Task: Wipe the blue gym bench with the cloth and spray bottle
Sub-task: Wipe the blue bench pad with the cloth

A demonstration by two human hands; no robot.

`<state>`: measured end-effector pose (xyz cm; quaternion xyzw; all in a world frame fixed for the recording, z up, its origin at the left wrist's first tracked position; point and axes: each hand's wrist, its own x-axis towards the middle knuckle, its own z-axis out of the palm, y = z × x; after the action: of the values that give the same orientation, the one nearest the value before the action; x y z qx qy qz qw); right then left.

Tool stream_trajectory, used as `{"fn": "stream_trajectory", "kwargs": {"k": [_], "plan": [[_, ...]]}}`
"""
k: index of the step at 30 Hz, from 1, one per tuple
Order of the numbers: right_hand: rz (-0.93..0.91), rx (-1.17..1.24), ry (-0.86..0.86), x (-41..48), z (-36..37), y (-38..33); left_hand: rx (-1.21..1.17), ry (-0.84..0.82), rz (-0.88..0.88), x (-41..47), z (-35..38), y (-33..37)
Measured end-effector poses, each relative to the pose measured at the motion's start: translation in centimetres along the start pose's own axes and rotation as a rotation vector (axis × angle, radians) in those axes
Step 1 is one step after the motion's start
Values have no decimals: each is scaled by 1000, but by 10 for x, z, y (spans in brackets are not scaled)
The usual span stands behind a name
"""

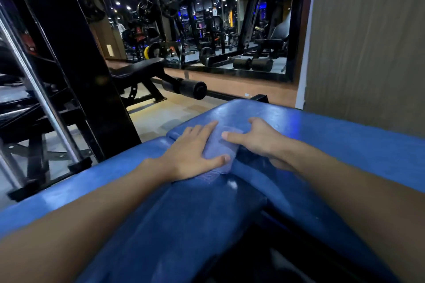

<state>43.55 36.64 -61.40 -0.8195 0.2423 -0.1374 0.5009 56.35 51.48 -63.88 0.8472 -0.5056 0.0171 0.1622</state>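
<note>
Bench padding in blue fills the near part of the view, and its long axis runs from near left toward far right. On it lies a pale blue cloth, folded long, with its length going from near to far. At the left, the left hand lies flat and open on the cloth, palm down, thumb stretched across the near end. At the right, the right hand presses its fingers on the far edge of the cloth; its grip is loose, not closed. Both forearms reach forward from the near corners.
</note>
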Motion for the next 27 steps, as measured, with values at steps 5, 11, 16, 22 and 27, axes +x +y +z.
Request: {"fn": "stream_trajectory", "kwargs": {"k": [5,11,16,22,27], "plan": [[9,-117,-61,17,-5,8,-291,144,18,-5,0,0],[-116,-143,-212,26,-11,-2,-244,175,-47,-5,-6,-4],[48,283,-364,1,-17,-11,-344,203,-120,-25,-12,10],[-409,-795,-12,-35,-8,-3,-183,157,-190,-97,-29,30],[-451,-887,-278,-53,50,10,130,-66,-346,-149,-46,38]]}}
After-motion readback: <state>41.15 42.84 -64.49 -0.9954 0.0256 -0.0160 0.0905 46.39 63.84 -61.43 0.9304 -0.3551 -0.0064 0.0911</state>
